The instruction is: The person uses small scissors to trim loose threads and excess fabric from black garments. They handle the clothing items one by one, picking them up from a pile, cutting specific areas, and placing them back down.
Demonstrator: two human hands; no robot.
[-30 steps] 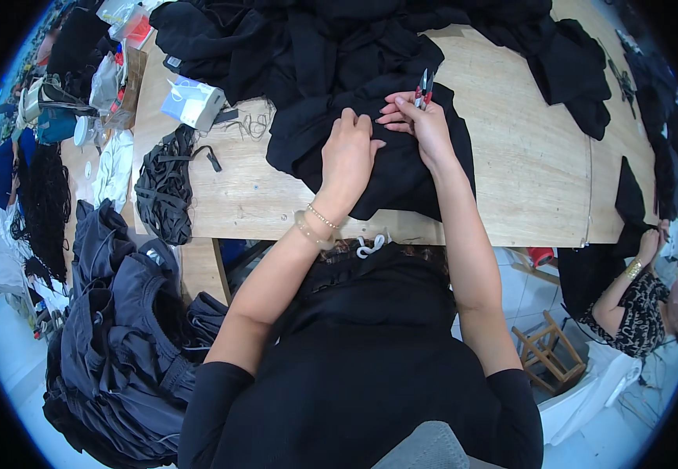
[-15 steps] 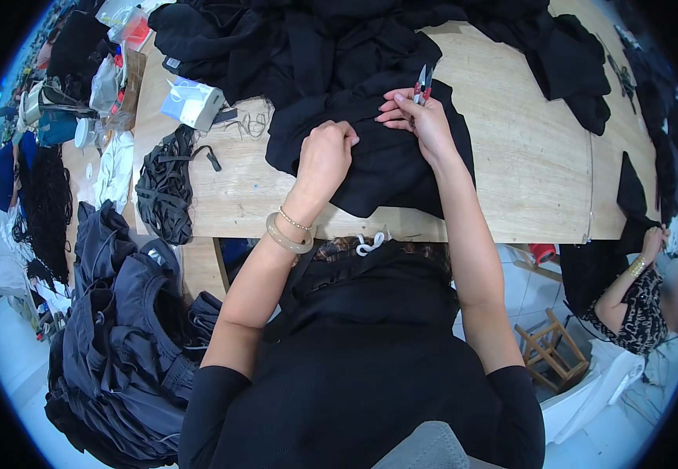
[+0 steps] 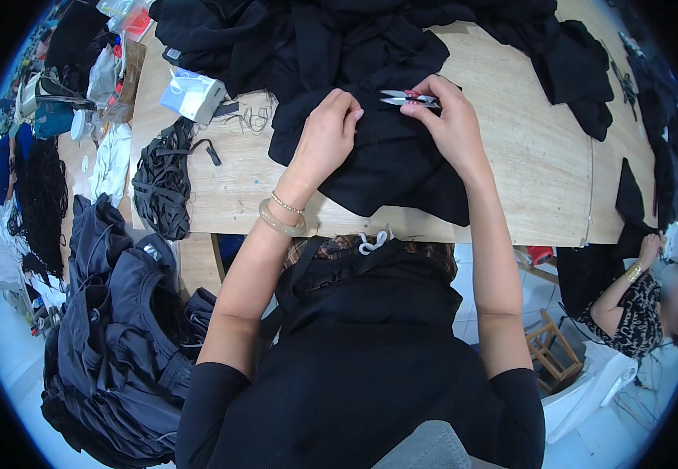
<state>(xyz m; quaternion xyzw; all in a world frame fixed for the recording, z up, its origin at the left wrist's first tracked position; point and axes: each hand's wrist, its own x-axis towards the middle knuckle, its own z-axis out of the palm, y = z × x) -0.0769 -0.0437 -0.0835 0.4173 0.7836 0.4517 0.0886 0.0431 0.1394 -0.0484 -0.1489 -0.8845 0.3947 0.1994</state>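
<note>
The person wears a black top with short sleeves (image 3: 221, 391) ending above the elbows, leaving both forearms bare. Just behind the left hand (image 3: 325, 134), two bracelets circle the wrist: a thin beaded chain (image 3: 286, 205) nearer the hand and a thick, pale, translucent bangle (image 3: 276, 222) behind it. The right hand (image 3: 452, 125) and its wrist carry no jewellery.

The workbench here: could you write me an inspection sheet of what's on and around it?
Surface: wooden table, bare at right.
Job's things: black garment under both hands; thread snips.
Clutter: black fabric heap; black straps; white box.
Hands: left hand pinches the garment; right hand grips the snips.
Cables: nothing seen.
Surroundings: dark garments pile at left; another person seated at right.
</note>
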